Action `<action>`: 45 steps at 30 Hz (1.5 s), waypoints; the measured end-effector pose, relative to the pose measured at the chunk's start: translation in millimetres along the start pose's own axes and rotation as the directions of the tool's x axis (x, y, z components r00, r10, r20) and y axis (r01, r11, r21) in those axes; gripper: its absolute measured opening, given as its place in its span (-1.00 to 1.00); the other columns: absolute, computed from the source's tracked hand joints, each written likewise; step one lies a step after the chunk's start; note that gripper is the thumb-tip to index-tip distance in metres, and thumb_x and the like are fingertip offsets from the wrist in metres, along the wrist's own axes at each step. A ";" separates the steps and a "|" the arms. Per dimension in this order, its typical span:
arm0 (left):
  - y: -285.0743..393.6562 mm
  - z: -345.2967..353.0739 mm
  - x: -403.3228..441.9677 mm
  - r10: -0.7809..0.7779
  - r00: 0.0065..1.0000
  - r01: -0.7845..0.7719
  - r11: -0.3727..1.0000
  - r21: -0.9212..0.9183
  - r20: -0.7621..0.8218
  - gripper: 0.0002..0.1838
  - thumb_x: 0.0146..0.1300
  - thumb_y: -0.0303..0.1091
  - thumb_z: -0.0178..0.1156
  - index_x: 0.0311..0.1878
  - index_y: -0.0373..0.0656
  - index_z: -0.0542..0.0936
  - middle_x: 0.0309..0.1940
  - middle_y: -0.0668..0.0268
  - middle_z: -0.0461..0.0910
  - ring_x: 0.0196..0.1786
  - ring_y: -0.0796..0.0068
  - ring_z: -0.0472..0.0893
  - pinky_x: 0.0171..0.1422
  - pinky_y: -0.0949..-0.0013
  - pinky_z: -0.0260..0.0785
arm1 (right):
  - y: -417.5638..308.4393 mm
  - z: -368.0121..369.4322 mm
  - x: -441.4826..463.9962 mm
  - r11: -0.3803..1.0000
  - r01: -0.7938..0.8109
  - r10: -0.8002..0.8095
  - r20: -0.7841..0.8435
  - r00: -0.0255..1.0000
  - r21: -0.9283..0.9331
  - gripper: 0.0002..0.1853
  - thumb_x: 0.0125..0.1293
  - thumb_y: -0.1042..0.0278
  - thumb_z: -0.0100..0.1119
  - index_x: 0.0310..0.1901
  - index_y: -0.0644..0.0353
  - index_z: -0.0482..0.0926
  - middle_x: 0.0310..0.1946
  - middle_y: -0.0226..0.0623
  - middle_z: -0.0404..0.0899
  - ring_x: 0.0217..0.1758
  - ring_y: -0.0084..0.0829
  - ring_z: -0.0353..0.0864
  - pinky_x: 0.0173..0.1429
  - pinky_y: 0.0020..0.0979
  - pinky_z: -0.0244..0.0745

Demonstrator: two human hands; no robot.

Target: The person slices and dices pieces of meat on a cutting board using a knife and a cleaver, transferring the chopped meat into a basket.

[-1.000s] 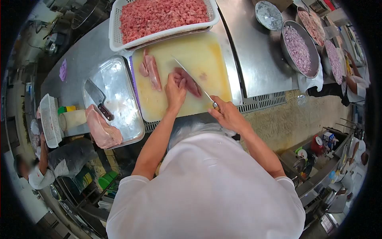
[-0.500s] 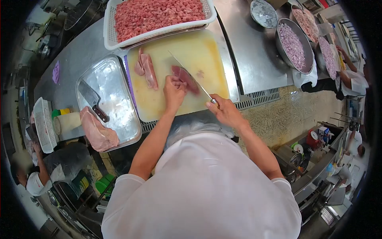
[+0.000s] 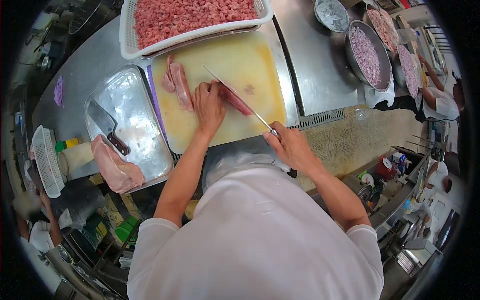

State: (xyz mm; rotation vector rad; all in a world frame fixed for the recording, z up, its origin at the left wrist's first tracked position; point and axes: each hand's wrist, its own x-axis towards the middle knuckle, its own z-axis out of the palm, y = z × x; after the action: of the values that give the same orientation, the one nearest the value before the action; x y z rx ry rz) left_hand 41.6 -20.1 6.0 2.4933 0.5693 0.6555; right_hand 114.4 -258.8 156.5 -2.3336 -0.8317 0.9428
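My right hand [image 3: 292, 147] is closed round the handle of a long thin knife [image 3: 250, 111], whose blade lies slantwise along a dark red piece of meat [image 3: 235, 100]. Pressed on the upper left end of that piece is my left hand [image 3: 209, 107], with its fingers bent together. The meat rests on a yellowish cutting board [image 3: 260, 60]. Just left of my left hand, pale pink meat strips [image 3: 180, 85] lie on the board. How deep the blade sits in the meat cannot be made out.
A white basket [image 3: 131, 35] of diced meat stands behind the board. To the left, a metal tray [image 3: 145, 135] holds a cleaver [image 3: 111, 127] and a large pale piece of meat [image 3: 116, 167]. Bowls of chopped onion [image 3: 367, 55] stand at right. Co-workers are at both sides.
My left hand has shifted from beside the meat onto its upper left end, its back now turned up. The knife blade lies closer along the meat. The whole view has shifted slightly.
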 end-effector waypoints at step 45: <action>-8.5 2.0 2.8 -0.047 0.998 0.039 0.981 -0.190 -0.040 -0.80 0.18 -0.55 0.20 -0.10 -0.21 0.57 -0.21 0.06 0.48 -0.04 -0.06 0.49 0.06 -0.03 0.23 | -23.9 24.3 102.1 0.995 0.102 -0.104 0.122 0.987 0.023 -0.59 0.60 0.12 0.16 -0.04 0.44 0.56 -0.45 0.23 0.62 -0.30 0.25 0.68 -0.16 0.07 0.52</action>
State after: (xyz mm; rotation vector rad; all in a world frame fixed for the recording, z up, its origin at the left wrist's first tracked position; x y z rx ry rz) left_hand 42.7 -12.7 0.7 2.2886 0.5492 0.7155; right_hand 147.0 -166.9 110.7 -2.2135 -0.9800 1.0528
